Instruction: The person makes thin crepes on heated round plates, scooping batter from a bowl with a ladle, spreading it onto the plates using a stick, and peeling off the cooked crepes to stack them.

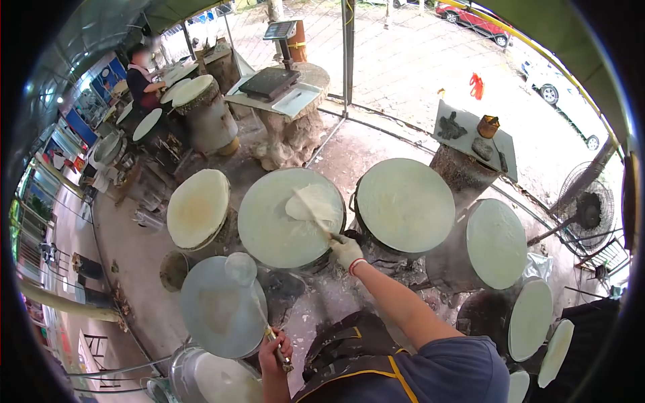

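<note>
A worker's gloved right-hand grip (346, 250) is clenched on a spreader (326, 232) over the centre griddle (269, 232), where a pale batter patch (324, 201) looks only partly smoothed; the left-hand grip (275, 349) clasps a ladle (240, 269). Neighbouring griddles (405, 205) appear coated, the near griddle (201, 336) barely.

The pale, stick-like tool (320, 220) in your gloved right hand (347, 251) is blurred toward its tip. Your bare left hand (275, 350) covers part of the pale, round-headed ladle (241, 269). The bottom edge crops the silvery round vessel (179, 373).
</note>
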`<state>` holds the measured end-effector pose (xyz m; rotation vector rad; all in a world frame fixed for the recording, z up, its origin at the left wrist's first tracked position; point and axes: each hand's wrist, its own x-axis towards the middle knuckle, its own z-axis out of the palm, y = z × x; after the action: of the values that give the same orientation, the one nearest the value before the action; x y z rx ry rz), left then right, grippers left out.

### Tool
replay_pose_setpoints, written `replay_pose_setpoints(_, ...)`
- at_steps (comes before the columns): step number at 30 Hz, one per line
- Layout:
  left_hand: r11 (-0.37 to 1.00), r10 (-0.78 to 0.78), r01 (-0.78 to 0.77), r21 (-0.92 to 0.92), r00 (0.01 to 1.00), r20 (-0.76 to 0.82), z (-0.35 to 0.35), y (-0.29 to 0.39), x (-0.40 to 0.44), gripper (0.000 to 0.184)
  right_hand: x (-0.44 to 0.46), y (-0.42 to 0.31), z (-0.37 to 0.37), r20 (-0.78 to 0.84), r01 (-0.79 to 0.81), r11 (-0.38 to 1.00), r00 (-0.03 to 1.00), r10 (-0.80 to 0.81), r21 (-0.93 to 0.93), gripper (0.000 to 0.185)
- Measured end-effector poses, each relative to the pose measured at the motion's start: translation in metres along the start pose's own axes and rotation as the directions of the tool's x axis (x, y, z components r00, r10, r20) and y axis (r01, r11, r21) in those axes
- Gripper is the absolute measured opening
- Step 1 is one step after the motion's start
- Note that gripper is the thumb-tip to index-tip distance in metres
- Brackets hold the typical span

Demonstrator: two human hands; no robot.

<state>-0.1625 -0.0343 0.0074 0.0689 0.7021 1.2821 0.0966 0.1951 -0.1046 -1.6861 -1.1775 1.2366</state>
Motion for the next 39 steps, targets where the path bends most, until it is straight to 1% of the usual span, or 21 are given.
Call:
replay_pose_setpoints(1, 1.0, -0.011, 0.011, 0.002, 1.0, -0.006, -0.001, 0.002, 0.002, 0.022, -0.001, 0.013, 0.004, -0.179, 0.09, 0.988, 0.982, -0.067, 0.123, 0.039)
replay_pose_setpoints(4, 0.999, -0.042, 0.042, -0.001, 0.999, -0.02, -0.001, 0.004, 0.009, 0.021, -0.012, 0.022, 0.017, -0.175, -0.148, 0.985, 0.971, 0.162, 0.086, 0.04)
replay_pose_setpoints(5, 0.999, -0.053, 0.053, -0.006, 0.998, -0.019, 0.001, 0.003, 0.011, 0.021, -0.007, 0.016, 0.018, -0.137, -0.07, 0.997, 0.988, 0.065, -0.03, 0.04)
replay_pose_setpoints(8, 0.997, -0.076, 0.075, -0.023, 0.996, -0.048, 0.009, -0.003, 0.015, 0.02, 0.019, -0.03, -0.012, 0.147, -0.012, 0.974, 0.988, 0.046, -0.226, 0.04)
replay_pose_setpoints(10, 0.997, -0.083, 0.082, -0.016, 0.994, -0.072, 0.013, -0.01, 0.018, 0.019, 0.028, -0.028, -0.029, -0.014, 0.053, 0.979, 0.998, -0.056, -0.196, 0.04)
replay_pose_setpoints(12, 0.997, -0.08, 0.08, 0.008, 0.993, -0.085, 0.016, -0.017, 0.022, 0.018, 0.024, -0.026, -0.033, -0.052, -0.153, 0.97, 0.988, 0.146, -0.191, 0.04)
replay_pose_setpoints(14, 0.997, -0.083, 0.082, -0.011, 0.991, -0.105, 0.023, -0.025, 0.026, 0.018, 0.033, -0.001, -0.011, 0.055, 0.124, 0.95, 0.992, -0.113, -0.286, 0.038)
replay_pose_setpoints(15, 0.996, -0.087, 0.085, -0.024, 0.989, -0.121, 0.026, -0.031, 0.026, 0.018, 0.041, -0.019, -0.015, 0.2, 0.278, 0.881, 0.956, -0.214, -0.384, 0.038)
replay_pose_setpoints(18, 0.985, -0.137, 0.121, -0.119, 0.981, -0.137, 0.024, -0.044, 0.032, 0.017, 0.09, -0.049, -0.026, 0.389, 0.36, 0.88, 0.892, -0.228, -0.31, 0.037)
replay_pose_setpoints(19, 0.985, -0.134, 0.114, -0.131, 0.978, -0.16, 0.025, -0.048, 0.033, 0.017, 0.087, -0.067, -0.034, 0.294, 0.245, 0.891, 0.946, -0.135, -0.381, 0.036)
replay_pose_setpoints(20, 0.984, -0.134, 0.109, -0.143, 0.974, -0.182, 0.027, -0.054, 0.033, 0.017, 0.09, -0.068, -0.036, 0.181, 0.114, 0.951, 0.981, -0.063, -0.287, 0.033)
replay_pose_setpoints(22, 0.981, -0.154, 0.127, -0.146, 0.969, -0.194, 0.025, -0.061, 0.033, 0.017, 0.119, -0.001, -0.009, 0.195, 0.147, 0.969, 0.975, -0.108, -0.197, 0.03)
replay_pose_setpoints(25, 0.979, -0.193, 0.172, -0.11, 0.954, -0.229, 0.022, -0.065, 0.033, 0.014, 0.125, 0.023, 0.002, 0.432, 0.464, 0.87, 0.828, -0.359, -0.168, 0.025)
replay_pose_setpoints(27, 0.973, -0.221, 0.196, -0.126, 0.944, -0.245, 0.015, -0.061, 0.035, 0.012, 0.168, 0.041, 0.011, 0.498, 0.286, 0.958, 0.832, -0.246, -0.004, 0.022)
replay_pose_setpoints(30, 0.985, -0.164, 0.172, -0.006, 0.923, -0.348, 0.03, -0.053, 0.043, 0.009, 0.177, 0.034, 0.017, 0.422, 0.184, 0.981, 0.896, -0.141, -0.062, 0.031)
replay_pose_setpoints(32, 0.965, -0.099, 0.182, 0.191, 0.921, -0.376, 0.037, -0.041, 0.054, 0.009, 0.14, 0.007, -0.004, 0.519, 0.282, 0.935, 0.844, -0.135, -0.216, 0.03)
replay_pose_setpoints(33, 0.931, -0.072, 0.189, 0.313, 0.934, -0.35, 0.03, -0.035, 0.067, 0.009, 0.129, 0.012, -0.021, 0.592, 0.783, 0.571, 0.589, -0.55, -0.247, 0.024)
replay_pose_setpoints(34, 0.884, -0.048, 0.19, 0.428, 0.946, -0.321, 0.027, -0.03, 0.077, 0.01, 0.097, -0.012, -0.052, 0.638, 0.689, 0.703, 0.623, -0.451, -0.176, 0.025)
replay_pose_setpoints(36, 0.766, 0.091, 0.162, 0.622, 0.93, -0.355, 0.041, -0.027, 0.096, 0.011, 0.054, -0.017, -0.082, 0.579, 0.221, 0.973, 0.803, -0.14, -0.072, 0.026)
replay_pose_setpoints(37, 0.693, 0.164, 0.151, 0.705, 0.919, -0.358, 0.048, -0.029, 0.107, 0.012, 0.036, 0.008, -0.079, 0.477, -0.147, 0.989, 0.87, 0.121, 0.018, 0.027)
replay_pose_setpoints(39, 0.602, 0.255, 0.16, 0.782, 0.889, -0.379, 0.043, -0.042, 0.129, 0.014, 0.009, 0.047, -0.041, 0.409, -0.539, 0.788, 0.817, 0.406, 0.296, 0.026)
